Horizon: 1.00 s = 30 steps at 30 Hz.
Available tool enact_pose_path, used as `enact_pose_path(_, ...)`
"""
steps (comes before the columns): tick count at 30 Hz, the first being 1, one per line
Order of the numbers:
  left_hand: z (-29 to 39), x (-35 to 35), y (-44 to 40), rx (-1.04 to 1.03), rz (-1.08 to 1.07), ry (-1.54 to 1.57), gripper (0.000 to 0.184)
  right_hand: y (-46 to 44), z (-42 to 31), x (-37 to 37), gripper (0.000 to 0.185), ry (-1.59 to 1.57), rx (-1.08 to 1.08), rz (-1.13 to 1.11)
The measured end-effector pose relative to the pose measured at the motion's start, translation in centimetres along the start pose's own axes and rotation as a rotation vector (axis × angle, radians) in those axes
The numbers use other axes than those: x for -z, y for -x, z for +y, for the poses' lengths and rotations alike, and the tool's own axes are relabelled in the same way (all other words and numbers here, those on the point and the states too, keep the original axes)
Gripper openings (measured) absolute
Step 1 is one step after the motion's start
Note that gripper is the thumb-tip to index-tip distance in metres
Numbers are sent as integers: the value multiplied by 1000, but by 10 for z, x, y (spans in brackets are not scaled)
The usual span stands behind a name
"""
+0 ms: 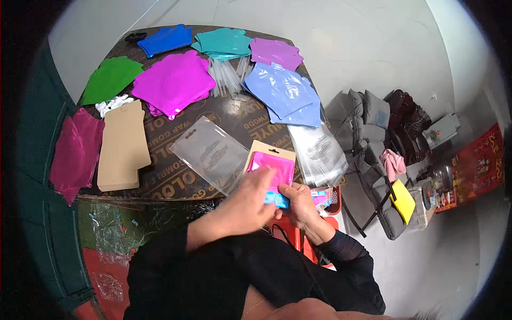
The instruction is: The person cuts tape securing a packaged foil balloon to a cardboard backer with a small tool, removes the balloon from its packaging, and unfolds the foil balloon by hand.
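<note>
A brown backing card [260, 145] with a hanging slot is held over the table's front edge. On it lies a folded shiny pink foil sheet [277, 165], with a blue printed strip [277, 199] below. My right hand [301, 205] grips the right side of this card pack, its thumb on the front. My left hand [240, 208] is over the pack's left side, its fingers smeared by motion and partly across the pink foil. Beside the pack lies a clear printed plastic bag [208, 152] on the table.
On the dark printed table [176, 181] lie magenta foil sheets [173, 80], light blue sheets [282, 93], green sheets [111, 80], brown cards [124, 149], clear straws [224, 77] and clear bags [317, 154]. A red basket [335, 200] stands below, with grey chairs [373, 176] to the right.
</note>
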State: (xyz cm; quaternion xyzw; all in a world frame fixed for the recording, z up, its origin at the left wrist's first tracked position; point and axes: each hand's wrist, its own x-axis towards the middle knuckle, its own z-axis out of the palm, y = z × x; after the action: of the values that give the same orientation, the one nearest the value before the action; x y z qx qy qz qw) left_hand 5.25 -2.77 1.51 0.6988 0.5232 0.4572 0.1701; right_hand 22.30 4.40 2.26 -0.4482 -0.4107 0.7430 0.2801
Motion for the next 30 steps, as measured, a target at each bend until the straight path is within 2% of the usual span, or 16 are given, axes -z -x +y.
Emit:
enact_pose_path(1,-5,8,-2,15,49,147,54,-1,-2,-1,19,0,20,-6)
enact_pose_path(3,-21,24,-8,126,191,126,47,-3,-7,-3,19,1,77,-22)
enact_pose_path(7,-27,55,-13,211,332,73,50,-14,-20,-12,19,6,262,-91)
enact_pose_path(11,-10,70,-28,463,323,998,42,-38,-30,-21,20,6,379,-221)
enact_pose_path(16,-19,76,-44,356,271,855,29,-52,-43,-46,21,74,430,-351)
enact_pose_path(22,-16,86,-74,246,421,737,16,-110,-51,-40,21,10,603,-383)
enact_pose_path(27,-28,86,-98,203,376,674,18,-112,-70,-70,21,-108,590,-290)
enact_pose_path(30,-37,80,-104,164,594,355,19,-125,-66,-84,21,-161,692,-186)
